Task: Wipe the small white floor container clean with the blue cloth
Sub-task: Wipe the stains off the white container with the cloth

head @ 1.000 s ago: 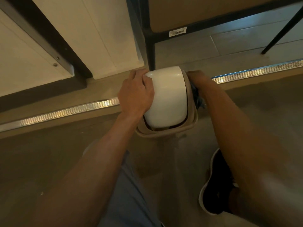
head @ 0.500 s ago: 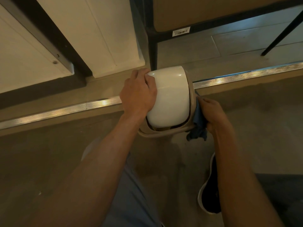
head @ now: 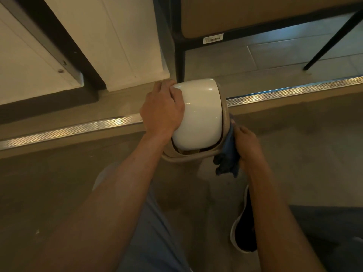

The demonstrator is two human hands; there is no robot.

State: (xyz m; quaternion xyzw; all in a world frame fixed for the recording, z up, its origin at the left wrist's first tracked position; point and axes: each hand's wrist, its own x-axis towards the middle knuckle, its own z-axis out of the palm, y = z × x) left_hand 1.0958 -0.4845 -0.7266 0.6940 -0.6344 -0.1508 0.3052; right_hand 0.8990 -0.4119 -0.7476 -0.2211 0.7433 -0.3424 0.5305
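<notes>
The small white container (head: 198,116) sits on the floor (head: 59,183) beside a metal threshold strip (head: 68,130). The left hand (head: 162,110) has its grip curled over the container's left side, while the right hand (head: 248,146) clutches the blue cloth (head: 227,154) against its right rim.
</notes>
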